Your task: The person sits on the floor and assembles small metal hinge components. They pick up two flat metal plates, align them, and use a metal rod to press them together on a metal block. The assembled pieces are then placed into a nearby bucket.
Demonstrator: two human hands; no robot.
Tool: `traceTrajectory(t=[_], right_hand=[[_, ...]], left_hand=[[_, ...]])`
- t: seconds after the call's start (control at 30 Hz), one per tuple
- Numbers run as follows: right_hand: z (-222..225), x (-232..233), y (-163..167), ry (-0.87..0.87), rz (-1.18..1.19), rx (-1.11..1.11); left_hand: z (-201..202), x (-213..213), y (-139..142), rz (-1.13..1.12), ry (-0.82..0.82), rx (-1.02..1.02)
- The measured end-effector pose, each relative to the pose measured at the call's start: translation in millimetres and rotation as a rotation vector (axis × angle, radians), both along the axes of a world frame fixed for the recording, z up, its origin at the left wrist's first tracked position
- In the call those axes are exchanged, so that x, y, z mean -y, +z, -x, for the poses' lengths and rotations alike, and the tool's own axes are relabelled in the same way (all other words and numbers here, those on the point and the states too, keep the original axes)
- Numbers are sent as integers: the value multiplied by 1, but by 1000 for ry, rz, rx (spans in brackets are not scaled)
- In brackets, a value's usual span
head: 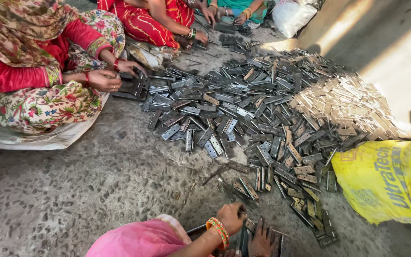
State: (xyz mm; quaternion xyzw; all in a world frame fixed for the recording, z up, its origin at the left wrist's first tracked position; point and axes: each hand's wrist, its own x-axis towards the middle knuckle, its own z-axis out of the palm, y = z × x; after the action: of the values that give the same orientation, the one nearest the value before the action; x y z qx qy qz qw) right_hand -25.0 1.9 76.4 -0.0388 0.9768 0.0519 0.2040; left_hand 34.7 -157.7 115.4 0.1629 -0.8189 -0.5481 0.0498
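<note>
Left hand (230, 216) in closed grip on a metal hinge (248, 223), right hand (261, 240) flat beside it.

A rough, pitted concrete floor (72, 190) stretched across the work area, grey and dusty in shade. Strong sunlight (396, 52) fell across the upper right corner, bleaching the ground there pale. A yellow printed sack (391, 181) and a white sack (291, 16) lay at the edges.

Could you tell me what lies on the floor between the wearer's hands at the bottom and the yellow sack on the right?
In the head view, a band of loose metal hinges covers the concrete floor between the left hand, the right hand and the yellow sack.
</note>
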Motion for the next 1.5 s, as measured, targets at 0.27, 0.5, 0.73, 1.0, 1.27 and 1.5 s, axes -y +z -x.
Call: traceTrajectory(t=[0.27,0.5,0.73,1.0,1.27,1.5], right_hand=[[15,-24,23,12,387,-280],[1,-33,10,153,543,-571],[9,-27,23,-87,514,-616],[14,-32,47,167,934,-1032],[-2,-8,22,-251,298,-421],[18,-36,31,-70,567,-853]], left_hand=[[2,2,13,-29,19,5],[-1,3,18,-36,-2,33],[-3,5,24,-9,-36,72],[4,1,6,96,-32,57],[4,4,10,55,-24,-10],[7,3,12,79,-8,-32]])
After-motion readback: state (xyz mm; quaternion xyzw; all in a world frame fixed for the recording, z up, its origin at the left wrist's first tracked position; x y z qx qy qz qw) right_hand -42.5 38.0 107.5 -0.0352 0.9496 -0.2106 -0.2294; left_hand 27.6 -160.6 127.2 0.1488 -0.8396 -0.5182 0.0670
